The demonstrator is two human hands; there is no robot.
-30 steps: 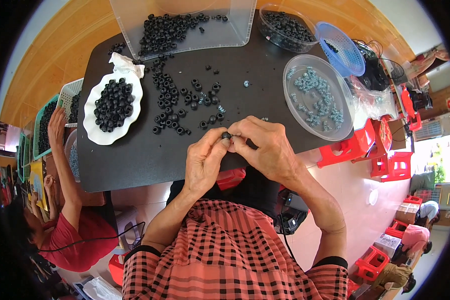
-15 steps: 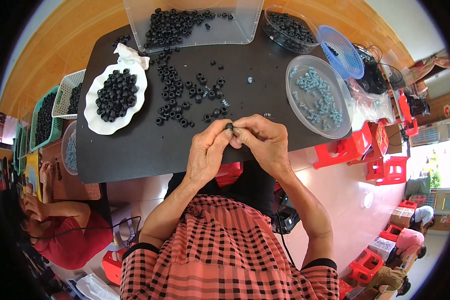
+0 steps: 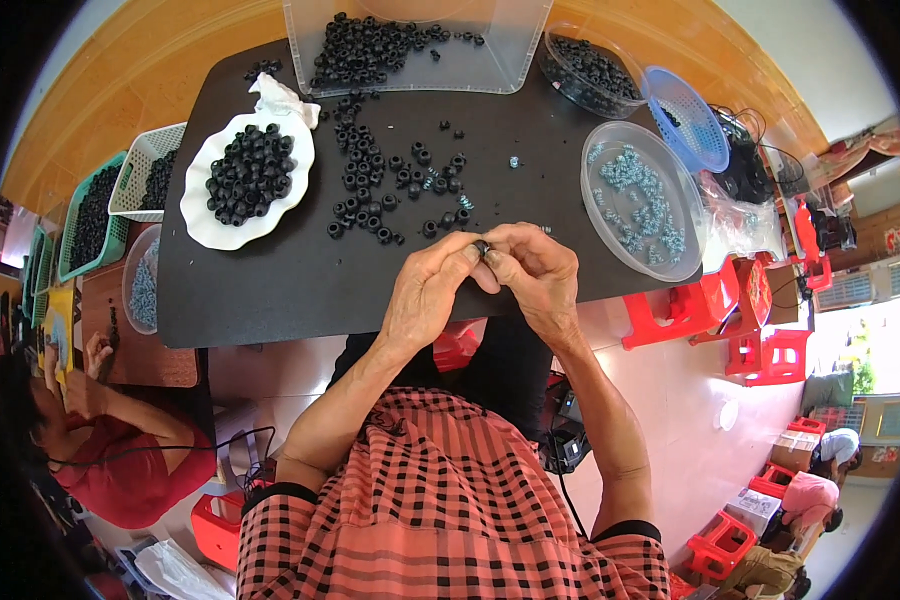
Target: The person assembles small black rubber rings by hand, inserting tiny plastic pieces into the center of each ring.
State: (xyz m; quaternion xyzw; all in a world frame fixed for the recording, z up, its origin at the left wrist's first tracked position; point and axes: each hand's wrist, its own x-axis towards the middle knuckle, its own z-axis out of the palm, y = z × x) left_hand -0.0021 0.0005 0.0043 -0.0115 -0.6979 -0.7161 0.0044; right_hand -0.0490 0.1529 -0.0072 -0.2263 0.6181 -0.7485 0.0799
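Both my hands meet just over the near edge of the dark table [image 3: 240,310]. A small round black plastic piece [image 3: 482,247], looking like a cord lock, is pinched between them. My left hand [image 3: 422,292] is closed, thumb and forefinger on its left side. My right hand [image 3: 538,280] is closed against the other side; its fingertips partly hide the piece. Just beyond my hands lie loose black cord locks [image 3: 362,208], some with a round hole showing. Small coil springs [image 3: 465,202] lie among them.
A scalloped white plate [image 3: 298,180] heaped with black pieces stands left, beside a crumpled white cloth [image 3: 282,100]. A clear bin [image 3: 510,78] is at the back. Right are a round tub [image 3: 610,205] of springs and a blue basket [image 3: 705,145]. A person in red [image 3: 155,450] sits left.
The view has shifted slightly, so the table things sit further right. My hands stay together on the black piece, with the fingers turned a little around it.
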